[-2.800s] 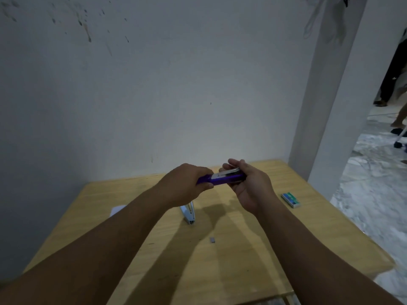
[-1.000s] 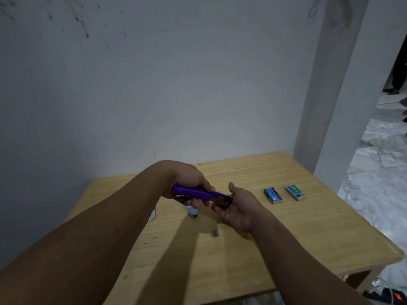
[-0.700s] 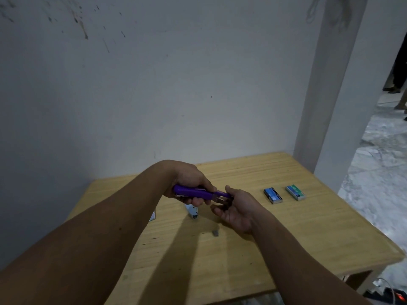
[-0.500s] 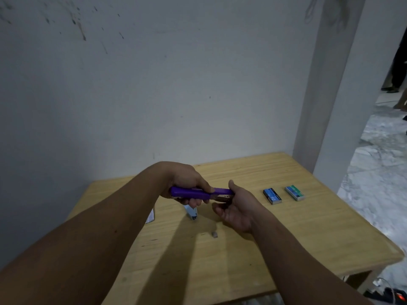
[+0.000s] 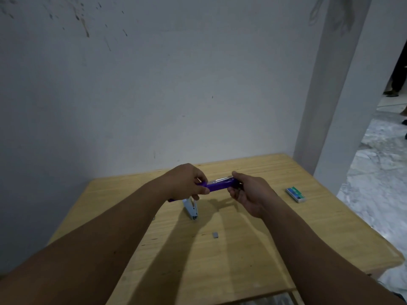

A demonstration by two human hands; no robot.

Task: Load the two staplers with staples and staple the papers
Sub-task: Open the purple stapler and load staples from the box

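Note:
A purple stapler [image 5: 221,185] is held above the wooden table [image 5: 242,256], its metal staple rail showing along the top. My left hand [image 5: 187,182] grips its left end and my right hand [image 5: 248,191] grips its right end. A light blue stapler [image 5: 191,208] lies on the table just below my left hand. A small grey strip of staples [image 5: 215,234] lies loose nearer to me. A green staple box [image 5: 295,194] sits at the right. The papers are hidden behind my left forearm.
The table stands against a white wall [image 5: 154,84], with a pillar [image 5: 337,95] at its right rear corner. Marble floor [image 5: 378,172] lies beyond the right edge. A person's feet [image 5: 392,91] show far right.
The purple stapler has risen and levelled, its metal rail now facing up. My right hand has closed round its right end. The blue staple box is now hidden behind my right arm.

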